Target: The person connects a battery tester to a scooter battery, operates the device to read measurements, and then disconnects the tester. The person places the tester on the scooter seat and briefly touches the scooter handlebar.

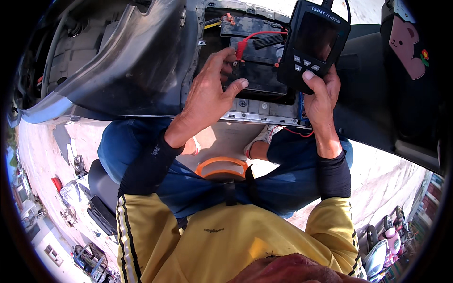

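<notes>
My right hand (pixel 319 96) holds a black handheld tester (pixel 312 40) with a screen and buttons, its thumb over the lower front. My left hand (pixel 213 89) is at the open battery bay, fingers curled beside a red clip (pixel 240 49) on a red cable, thumb spread away from them; whether the fingertips touch the clip is unclear. Black batteries (pixel 252 75) sit in the bay, with an orange-red terminal piece (pixel 230 20) at the back and thin red wires below the tester.
A curved dark vehicle panel (pixel 108 75) is at left, a black section (pixel 373 104) with a bear sticker at right. An orange ring-shaped item (pixel 222 162) lies between my legs. Parked two-wheelers (pixel 391 236) and a small white building (pixel 52 252) show around the pale ground.
</notes>
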Available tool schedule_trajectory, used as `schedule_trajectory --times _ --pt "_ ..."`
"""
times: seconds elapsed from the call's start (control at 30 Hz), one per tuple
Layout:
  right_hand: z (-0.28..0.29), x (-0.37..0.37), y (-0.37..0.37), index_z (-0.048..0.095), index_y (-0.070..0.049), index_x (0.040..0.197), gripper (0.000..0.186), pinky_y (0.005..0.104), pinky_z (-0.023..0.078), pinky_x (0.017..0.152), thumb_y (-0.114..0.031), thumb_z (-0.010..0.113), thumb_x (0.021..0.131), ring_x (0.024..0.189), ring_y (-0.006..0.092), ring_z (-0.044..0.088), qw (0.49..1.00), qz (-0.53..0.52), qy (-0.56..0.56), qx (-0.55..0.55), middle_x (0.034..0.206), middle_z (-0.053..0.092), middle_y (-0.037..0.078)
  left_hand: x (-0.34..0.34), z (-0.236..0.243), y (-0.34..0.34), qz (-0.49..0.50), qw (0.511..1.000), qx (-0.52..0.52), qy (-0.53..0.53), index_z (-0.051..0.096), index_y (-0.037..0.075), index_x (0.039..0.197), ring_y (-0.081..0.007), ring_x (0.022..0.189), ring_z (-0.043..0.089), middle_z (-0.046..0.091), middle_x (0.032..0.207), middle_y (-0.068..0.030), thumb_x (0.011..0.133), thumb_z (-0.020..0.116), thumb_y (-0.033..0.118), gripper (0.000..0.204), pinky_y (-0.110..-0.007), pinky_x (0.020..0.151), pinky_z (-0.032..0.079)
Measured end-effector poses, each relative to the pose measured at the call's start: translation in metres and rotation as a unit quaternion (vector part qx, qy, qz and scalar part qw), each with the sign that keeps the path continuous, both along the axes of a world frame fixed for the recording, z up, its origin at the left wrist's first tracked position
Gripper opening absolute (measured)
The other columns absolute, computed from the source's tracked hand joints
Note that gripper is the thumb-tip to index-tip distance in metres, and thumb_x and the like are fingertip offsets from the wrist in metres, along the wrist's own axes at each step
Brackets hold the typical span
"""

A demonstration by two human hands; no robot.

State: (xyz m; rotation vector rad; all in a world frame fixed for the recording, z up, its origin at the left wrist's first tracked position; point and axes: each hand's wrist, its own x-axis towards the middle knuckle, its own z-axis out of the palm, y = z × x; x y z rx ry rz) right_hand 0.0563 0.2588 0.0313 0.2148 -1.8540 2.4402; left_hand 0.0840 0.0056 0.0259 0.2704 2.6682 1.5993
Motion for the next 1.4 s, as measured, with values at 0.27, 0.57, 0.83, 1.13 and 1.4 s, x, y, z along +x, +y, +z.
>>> schedule_trajectory --times 0.27,0.57,0.83,1.13,1.4 --pt "0.013 -0.014 0.025 0.057 0.006 0.133 0.047 0.04 0.058 0.099 -0.011 0.062 0.09 0.106 0.0238 0.071 0.993 -0.048 0.005 -0.108 0.117 0.07 0.015 -0.015 -0.016 -0.004 0.039 0.998 0.005 0.05 0.045 -0.001 0.149 -0.0295 0.123 0.063 0.059 0.14 -0.0205 0.093 0.081 0.016 0.069 -0.042 0.104 0.053" --pt "0.011 -0.024 0.039 0.06 0.005 0.129 0.043 0.0381 0.061 0.092 -0.015 0.064 0.092 0.101 0.0221 0.072 0.99 -0.069 0.019 -0.12 0.113 0.07 0.013 -0.04 -0.029 -0.006 0.051 0.995 0.079 -0.02 0.043 -0.004 0.151 -0.0303 0.138 0.055 0.053 0.149 -0.0223 0.093 0.082 0.016 0.072 -0.041 0.113 0.049" --pt "0.009 -0.032 0.046 0.064 0.004 0.124 0.038 0.0342 0.058 0.094 -0.017 0.067 0.092 0.1 0.0196 0.071 0.988 -0.075 0.034 -0.13 0.11 0.072 0.011 -0.083 -0.034 0.008 0.012 0.995 0.068 -0.066 0.047 -0.008 0.146 -0.026 0.122 0.064 0.063 0.134 -0.0213 0.094 0.082 0.029 0.073 -0.036 0.102 0.054" --pt "0.01 -0.031 0.047 0.068 0.003 0.12 0.035 0.0336 0.059 0.091 -0.016 0.069 0.091 0.096 0.0192 0.074 0.988 -0.063 0.031 -0.138 0.107 0.074 0.011 -0.104 -0.029 0.04 0.002 0.997 -0.003 -0.083 0.067 -0.001 0.122 -0.0101 0.075 0.059 0.067 0.088 -0.0028 0.096 0.079 0.031 0.043 -0.029 0.063 0.047" --pt "0.009 -0.034 0.045 0.07 0.001 0.12 0.034 0.0326 0.059 0.087 -0.018 0.07 0.091 0.092 0.0182 0.074 0.987 -0.075 0.05 -0.132 0.104 0.075 0.01 -0.116 -0.038 0.05 0.066 0.995 0.023 -0.076 0.07 0.0 0.11 -0.0085 0.063 0.051 0.058 0.074 0.0016 0.096 0.077 0.026 0.03 -0.03 0.055 0.042"
